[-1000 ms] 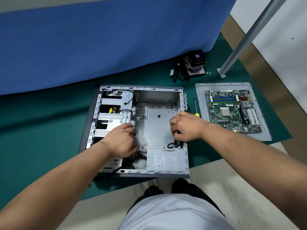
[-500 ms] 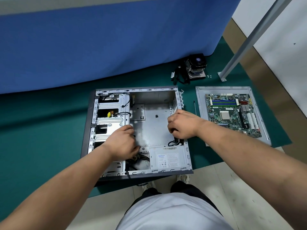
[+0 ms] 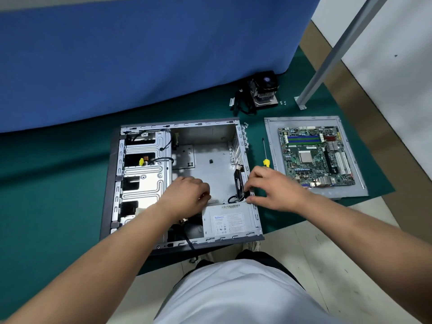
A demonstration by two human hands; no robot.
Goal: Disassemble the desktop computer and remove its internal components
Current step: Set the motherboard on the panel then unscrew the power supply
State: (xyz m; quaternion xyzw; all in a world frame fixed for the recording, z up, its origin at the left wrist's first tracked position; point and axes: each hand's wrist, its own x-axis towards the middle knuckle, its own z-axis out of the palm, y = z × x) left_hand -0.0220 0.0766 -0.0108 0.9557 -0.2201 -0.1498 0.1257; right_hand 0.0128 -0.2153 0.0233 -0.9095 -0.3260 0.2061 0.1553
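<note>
The desktop computer case [image 3: 210,169] lies on its side, open, on a green floor mat [image 3: 58,183], in front of a blue cloth-covered barrier [image 3: 140,54]. Its motherboard bay is bare metal. The drive cage [image 3: 145,169] occupies the left part of the case, with black cables and a yellow connector [image 3: 141,161] showing in its openings. The power supply [image 3: 230,222] sits in the near right corner, label facing up.

The person's left hand [image 3: 187,197] is inside the case near the drive cage, fingers curled downward; whether they hold anything cannot be determined. The right hand [image 3: 273,190] is at the right wall of the case, thumb and fingers pinching at the black case fan [image 3: 239,184], which stands on edge against that wall, its cable [image 3: 231,198] looping beside it.

A screwdriver [image 3: 264,153] with a yellow handle lies on the mat just right of the case. Further right, the motherboard [image 3: 315,157] rests on the detached grey side panel [image 3: 271,146]. A CPU cooler [image 3: 264,92] with loose black cables sits on the mat near the barrier. A slanted metal post [image 3: 332,52] stands to its right, with small screws [image 3: 282,103] between them.
</note>
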